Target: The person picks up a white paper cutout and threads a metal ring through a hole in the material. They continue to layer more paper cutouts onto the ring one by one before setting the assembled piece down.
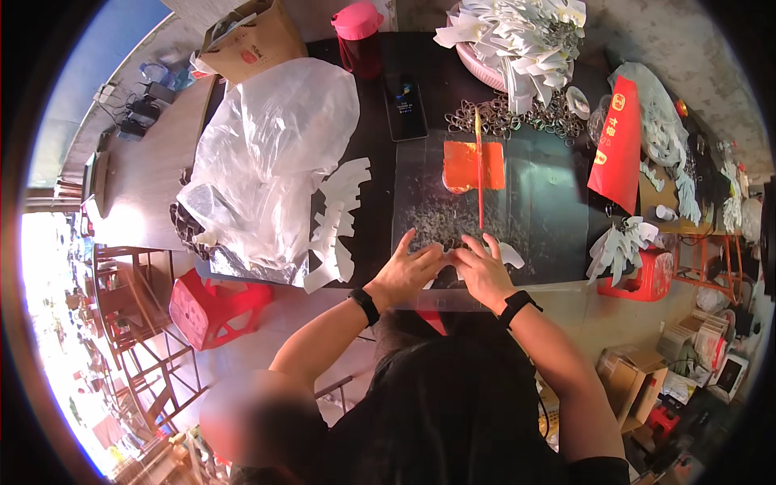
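Observation:
Close to the table's near edge, my left hand point(411, 268) and my right hand point(485, 275) meet, fingertips together. Both pinch a thin white flat piece point(511, 256), part of which sticks out past my right fingers; the rest is mostly hidden under the hands. Beyond them on the clear mat point(550, 206) lies a shiny orange-red sheet point(453, 170), with a slim red stick with a yellowish tip point(481, 190) across it. Farther back is a heap of small metal rings point(517, 121).
A pink basket point(477, 69) overflows with white cut pieces point(525, 40). To the left sit a large clear plastic bag point(275, 145) and white notched strips point(335, 222). A phone point(406, 109), a pink-lidded bottle point(358, 40) and a red bag point(616, 145) stand around. Red stools point(214, 311) flank the table.

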{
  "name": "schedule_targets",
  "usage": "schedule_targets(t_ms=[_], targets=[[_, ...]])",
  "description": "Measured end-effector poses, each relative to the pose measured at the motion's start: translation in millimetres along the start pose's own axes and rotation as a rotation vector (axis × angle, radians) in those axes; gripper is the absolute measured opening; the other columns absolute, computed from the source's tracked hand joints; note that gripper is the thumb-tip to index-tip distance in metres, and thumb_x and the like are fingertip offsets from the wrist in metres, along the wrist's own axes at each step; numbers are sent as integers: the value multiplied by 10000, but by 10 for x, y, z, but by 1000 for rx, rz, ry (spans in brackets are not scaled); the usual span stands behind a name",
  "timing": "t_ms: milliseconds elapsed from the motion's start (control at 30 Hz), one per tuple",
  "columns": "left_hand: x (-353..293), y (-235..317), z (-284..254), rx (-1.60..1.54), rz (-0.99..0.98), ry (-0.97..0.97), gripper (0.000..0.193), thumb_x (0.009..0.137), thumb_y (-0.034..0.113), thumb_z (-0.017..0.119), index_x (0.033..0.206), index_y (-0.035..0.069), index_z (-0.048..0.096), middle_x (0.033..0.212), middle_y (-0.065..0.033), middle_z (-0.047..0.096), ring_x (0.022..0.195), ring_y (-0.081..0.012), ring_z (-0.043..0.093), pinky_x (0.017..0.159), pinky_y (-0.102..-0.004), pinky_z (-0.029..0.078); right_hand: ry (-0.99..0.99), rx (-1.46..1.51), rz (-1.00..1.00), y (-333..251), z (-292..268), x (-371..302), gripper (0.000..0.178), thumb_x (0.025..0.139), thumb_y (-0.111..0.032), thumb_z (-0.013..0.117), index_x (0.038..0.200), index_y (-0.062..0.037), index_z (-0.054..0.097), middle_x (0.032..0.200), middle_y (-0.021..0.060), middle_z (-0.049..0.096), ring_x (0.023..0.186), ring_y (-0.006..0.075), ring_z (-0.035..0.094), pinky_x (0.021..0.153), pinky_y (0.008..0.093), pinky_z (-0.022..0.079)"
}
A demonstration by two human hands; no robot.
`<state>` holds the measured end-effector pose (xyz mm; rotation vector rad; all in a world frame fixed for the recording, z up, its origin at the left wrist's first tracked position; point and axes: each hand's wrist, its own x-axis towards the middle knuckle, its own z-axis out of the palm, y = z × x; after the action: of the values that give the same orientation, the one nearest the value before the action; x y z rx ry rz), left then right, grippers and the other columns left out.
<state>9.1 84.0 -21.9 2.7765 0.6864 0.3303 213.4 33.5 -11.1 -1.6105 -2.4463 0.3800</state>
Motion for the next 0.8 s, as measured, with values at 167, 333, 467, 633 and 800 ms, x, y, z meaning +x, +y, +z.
schedule_targets(t_ms=[167,333,467,633,800], targets=[[-10,-24,45,-33,10,22,468,736,211,685,1171,129,535,1134,-25,484,1113,-122,504,1051,-498,252,-23,3,-21,2,0,3,252,817,-101,501,1028,-134,636,1056,-53,564,1190,198,435,1054,462,216],[-7,67,123,-81,-69,49,494,703,219,705,1152,107,532,1123,-41,502,1125,-145,506,1065,-488,239,-27,8,-11,-11,-3,-12,257,813,-98,496,1027,-123,637,1065,-39,563,1189,201,439,1057,464,213],[6,154,109,-79,-126,49,488,687,235,712,1124,98,544,1124,-49,500,1137,-152,499,1070,-491,226,-19,-5,-16,-14,-17,-12,211,838,-139,511,1001,-97,639,1057,-35,548,1184,186,433,1060,452,212],[-12,173,161,-46,-145,93,462,680,260,712,1084,97,556,1128,-45,501,1133,-148,498,1060,-528,212,-13,19,-21,-18,-1,-7,256,811,-103,492,1026,-107,631,1082,-26,562,1181,197,448,1050,469,221],[1,195,182,-48,-163,124,428,689,272,700,1051,93,559,1123,-47,491,1132,-142,486,1038,-554,228,-21,4,-26,-16,-17,-14,261,813,-107,487,1032,-105,628,1078,-26,563,1175,197,454,1048,471,222]])
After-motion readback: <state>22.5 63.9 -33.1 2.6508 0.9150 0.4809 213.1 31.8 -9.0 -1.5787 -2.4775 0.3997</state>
